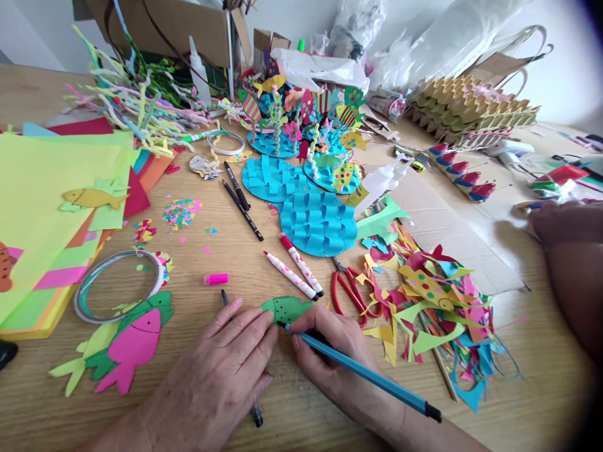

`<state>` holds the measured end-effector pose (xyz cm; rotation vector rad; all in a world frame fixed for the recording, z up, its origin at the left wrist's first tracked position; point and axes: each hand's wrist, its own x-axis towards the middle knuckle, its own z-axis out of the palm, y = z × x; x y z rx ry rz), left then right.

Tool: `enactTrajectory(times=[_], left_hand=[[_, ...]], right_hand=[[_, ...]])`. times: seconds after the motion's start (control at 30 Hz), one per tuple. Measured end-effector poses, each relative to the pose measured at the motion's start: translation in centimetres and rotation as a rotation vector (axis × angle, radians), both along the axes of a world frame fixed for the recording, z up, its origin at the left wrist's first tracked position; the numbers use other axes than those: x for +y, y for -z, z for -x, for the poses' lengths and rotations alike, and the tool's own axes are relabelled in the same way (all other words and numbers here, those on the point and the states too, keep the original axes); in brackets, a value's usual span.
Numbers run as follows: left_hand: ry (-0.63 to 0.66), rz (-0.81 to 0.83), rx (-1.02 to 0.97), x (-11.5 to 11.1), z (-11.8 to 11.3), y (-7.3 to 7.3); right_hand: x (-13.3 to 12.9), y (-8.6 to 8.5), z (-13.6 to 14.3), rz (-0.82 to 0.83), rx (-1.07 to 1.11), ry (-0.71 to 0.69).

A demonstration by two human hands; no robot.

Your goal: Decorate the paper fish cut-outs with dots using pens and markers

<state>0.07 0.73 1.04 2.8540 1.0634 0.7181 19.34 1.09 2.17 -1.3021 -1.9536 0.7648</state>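
Observation:
A green paper fish (289, 309) with dark dots lies flat on the table. My left hand (230, 364) rests flat with its fingers stretched out, fingertips touching the fish's left end. Beneath that palm lies a dark pen (255, 414), its middle hidden. My right hand (336, 351) is closed around a blue felt-tip pen (362, 368), whose tip meets the fish's lower edge. Just beyond the fish are two pink-patterned markers (291, 275) and a loose pink cap (216, 279). Red-handled scissors (351, 290) lie to the right of them.
Paper scraps (436, 301) are heaped at right. Cut-out fish (136, 339) and tape rolls (117, 285) sit left, beside coloured paper sheets (56, 207). Blue paper discs (318, 223) and glue bottles (374, 188) stand farther back. Another person's arm (572, 257) reaches in from the right.

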Motion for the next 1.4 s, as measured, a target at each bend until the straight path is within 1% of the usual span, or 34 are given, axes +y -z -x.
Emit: enactTrajectory(times=[0.17, 0.37, 0.7, 0.93, 1.1, 1.4], left_hand=[[-0.011, 0.041, -0.035, -0.27, -0.05, 0.33], [-0.055, 0.09, -0.076, -0.65, -0.18, 0.63], [-0.041, 0.078, -0.071, -0.67, -0.07, 0.61], [-0.043, 0.076, -0.065, -0.52, -0.04, 0.71], [-0.045, 0.077, -0.059, -0.57, -0.14, 0.57], [-0.04, 0.082, -0.079, -0.52, -0.22, 0.95]], right_hand=[[-0.04, 0.14, -0.05, 0.012, -0.005, 0.0], [0.0, 0.34, -0.09, -0.012, 0.004, -0.002], [0.05, 0.33, 0.04, -0.013, 0.0, -0.012], [-0.04, 0.35, 0.03, -0.022, 0.009, 0.011], [0.0, 0.27, 0.1, 0.007, 0.0, 0.004], [-0.03, 0.21, -0.06, -0.009, -0.006, 0.012]])
